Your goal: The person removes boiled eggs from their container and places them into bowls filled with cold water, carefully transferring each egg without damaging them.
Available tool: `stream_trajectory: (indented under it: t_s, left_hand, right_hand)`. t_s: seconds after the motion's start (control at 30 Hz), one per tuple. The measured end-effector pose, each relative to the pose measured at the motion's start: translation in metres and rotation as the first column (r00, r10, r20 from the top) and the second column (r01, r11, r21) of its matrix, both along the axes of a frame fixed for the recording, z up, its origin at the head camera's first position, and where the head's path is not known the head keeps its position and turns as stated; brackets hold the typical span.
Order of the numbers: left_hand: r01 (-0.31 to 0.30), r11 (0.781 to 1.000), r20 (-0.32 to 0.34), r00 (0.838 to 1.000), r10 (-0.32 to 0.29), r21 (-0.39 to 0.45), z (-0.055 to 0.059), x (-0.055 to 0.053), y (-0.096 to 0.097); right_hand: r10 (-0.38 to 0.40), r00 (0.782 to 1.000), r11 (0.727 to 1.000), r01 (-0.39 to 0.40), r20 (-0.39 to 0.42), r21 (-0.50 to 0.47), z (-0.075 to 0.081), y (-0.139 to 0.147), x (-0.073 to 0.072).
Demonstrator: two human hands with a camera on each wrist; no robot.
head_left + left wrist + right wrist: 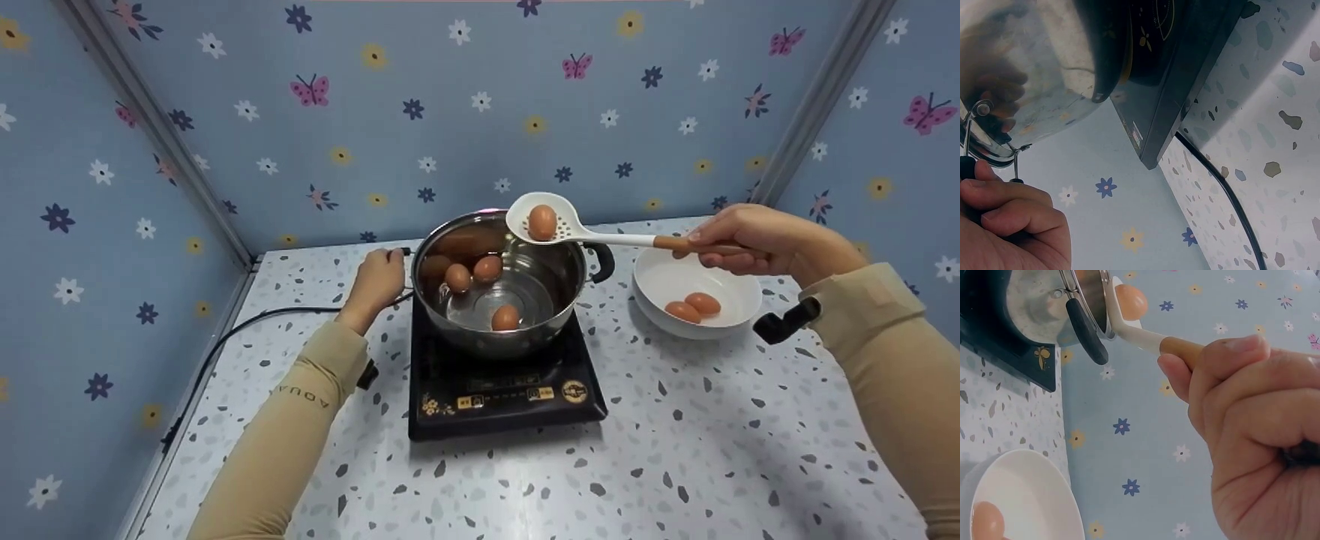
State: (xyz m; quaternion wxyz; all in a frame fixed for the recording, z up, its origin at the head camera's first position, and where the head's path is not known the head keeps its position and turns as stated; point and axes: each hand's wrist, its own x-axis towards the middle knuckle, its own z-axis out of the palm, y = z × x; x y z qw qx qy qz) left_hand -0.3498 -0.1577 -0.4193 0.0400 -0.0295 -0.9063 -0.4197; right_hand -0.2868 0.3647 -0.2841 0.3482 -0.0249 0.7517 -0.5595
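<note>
My right hand grips the wooden handle of a white slotted spoon. One brown egg rests in its bowl, held over the right rim of a steel pot. In the right wrist view the fingers curl round the handle. At the pot's left side my left hand holds the black side handle, fingers curled round it in the left wrist view. Inside the pot lie brown eggs, three of them visible. Two more eggs sit in a white bowl below the right forearm and hand.
The pot stands on a black induction cooker. A black power cord runs from it along the left of the speckled table. Flower-patterned walls close off the back and sides.
</note>
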Motion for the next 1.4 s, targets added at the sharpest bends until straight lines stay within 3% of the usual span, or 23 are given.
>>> stream_trajectory:
  t_s: [0.2, 0.47, 0.83, 1.1, 1.4]
  left_hand:
    - [-0.015, 1.000, 0.005, 1.000, 0.015, -0.006, 0.000, 0.000, -0.001]
    - [-0.006, 1.000, 0.022, 1.000, 0.006, 0.000, -0.001, 0.002, -0.002]
    - [-0.005, 1.000, 0.012, 1.000, 0.005, -0.003, -0.002, 0.001, -0.002]
    - [0.006, 1.000, 0.026, 1.000, -0.006, -0.006, -0.001, 0.001, -0.002]
    - [0.010, 1.000, 0.028, 1.000, -0.010, 0.001, 0.001, 0.002, -0.001]
  right_hand:
    - [0.012, 1.000, 0.999, -0.011, 0.019, -0.048, -0.001, 0.008, 0.001]
    - [0.066, 0.998, 0.997, -0.066, -0.021, -0.036, -0.003, 0.020, -0.001]
    - [0.034, 0.999, 0.998, -0.035, -0.010, -0.048, -0.004, 0.039, 0.001]
    - [0.001, 0.999, 0.992, 0.006, 0.054, -0.123, -0.007, 0.055, 0.002]
    - [-0.010, 0.998, 0.988, 0.019, 0.062, -0.153, -0.014, 0.071, 0.006]
